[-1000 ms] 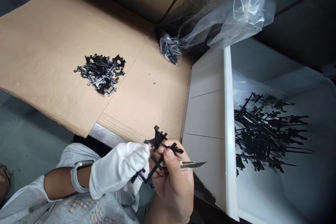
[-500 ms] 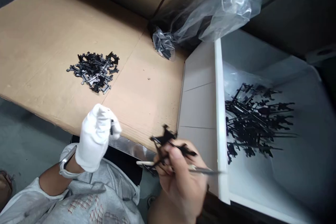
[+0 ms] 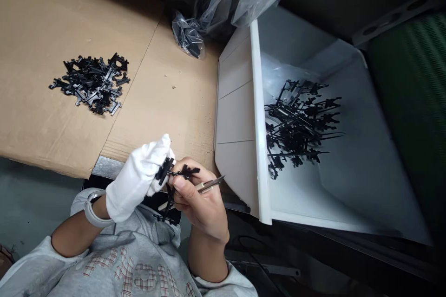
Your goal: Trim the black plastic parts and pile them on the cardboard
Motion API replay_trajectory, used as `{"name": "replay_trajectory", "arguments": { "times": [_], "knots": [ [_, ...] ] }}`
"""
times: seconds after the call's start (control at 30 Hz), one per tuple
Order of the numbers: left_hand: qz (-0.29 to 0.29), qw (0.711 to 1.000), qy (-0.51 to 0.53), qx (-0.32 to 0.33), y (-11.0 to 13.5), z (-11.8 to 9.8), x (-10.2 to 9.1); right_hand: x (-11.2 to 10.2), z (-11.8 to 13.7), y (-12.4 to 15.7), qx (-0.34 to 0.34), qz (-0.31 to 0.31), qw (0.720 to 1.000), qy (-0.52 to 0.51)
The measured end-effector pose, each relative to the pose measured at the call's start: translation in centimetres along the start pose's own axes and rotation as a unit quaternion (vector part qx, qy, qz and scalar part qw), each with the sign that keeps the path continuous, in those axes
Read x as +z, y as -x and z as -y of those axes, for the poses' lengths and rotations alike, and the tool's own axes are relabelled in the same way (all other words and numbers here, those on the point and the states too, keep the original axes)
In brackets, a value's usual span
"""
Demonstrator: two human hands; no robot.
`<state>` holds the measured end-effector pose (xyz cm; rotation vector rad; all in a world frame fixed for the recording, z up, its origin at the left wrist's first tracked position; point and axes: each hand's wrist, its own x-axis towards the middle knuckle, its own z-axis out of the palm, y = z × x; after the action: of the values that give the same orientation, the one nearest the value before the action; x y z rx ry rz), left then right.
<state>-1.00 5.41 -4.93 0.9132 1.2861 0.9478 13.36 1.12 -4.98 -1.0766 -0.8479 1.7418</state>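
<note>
My left hand, in a white glove, is closed on one end of a black plastic part frame above the front edge of the cardboard-covered table. Bare, my right hand pinches the same branching black piece between thumb and fingers, touching the left glove. A slim pointed metal tool with a pale handle is also tucked in that right hand, its tip pointing to the right. Part of the black piece hangs below the fingers. The glove hides where its fingertips grip.
A pile of small black plastic parts lies on the cardboard at left. To the right stands a white bin holding tangled black plastic frames. Clear plastic bags lie at the back, one containing black pieces.
My right hand has moved left, away from the bin, bringing the black frame to my gloved left hand. Both hands now meet on it. The view has shifted to the right.
</note>
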Motion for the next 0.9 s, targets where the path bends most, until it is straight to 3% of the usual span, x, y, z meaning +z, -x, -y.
{"name": "replay_trajectory", "arguments": {
  "times": [0.13,0.27,0.33,0.5,0.63,0.77,0.9],
  "knots": [
    [-0.032,0.999,0.034,-0.018,0.0,-0.1,0.6,-0.1,-0.1,0.4,-0.033,-0.029,0.999,0.029],
    [-0.177,0.979,0.086,0.051,-0.3,-0.1,0.2,-0.7,-0.1,1.1,-0.075,-0.092,0.987,0.107],
    [-0.206,0.968,0.113,0.085,-0.3,-0.2,-0.5,-1.0,0.2,0.8,-0.084,-0.117,0.984,0.105],
    [-0.007,0.995,0.096,0.003,0.9,1.2,-1.6,-1.1,1.8,-0.8,-0.064,-0.122,0.989,0.044],
    [0.047,0.997,0.040,0.038,2.1,2.9,-1.5,-1.1,2.8,-1.3,-0.068,-0.120,0.988,0.064],
    [0.117,0.993,-0.001,0.005,1.9,2.8,-1.4,-1.4,3.0,-1.4,-0.102,-0.129,0.980,0.109],
    [0.107,0.994,0.000,0.039,1.4,1.9,-1.4,-1.6,2.8,-1.5,-0.135,-0.140,0.970,0.147]
  ]
}}
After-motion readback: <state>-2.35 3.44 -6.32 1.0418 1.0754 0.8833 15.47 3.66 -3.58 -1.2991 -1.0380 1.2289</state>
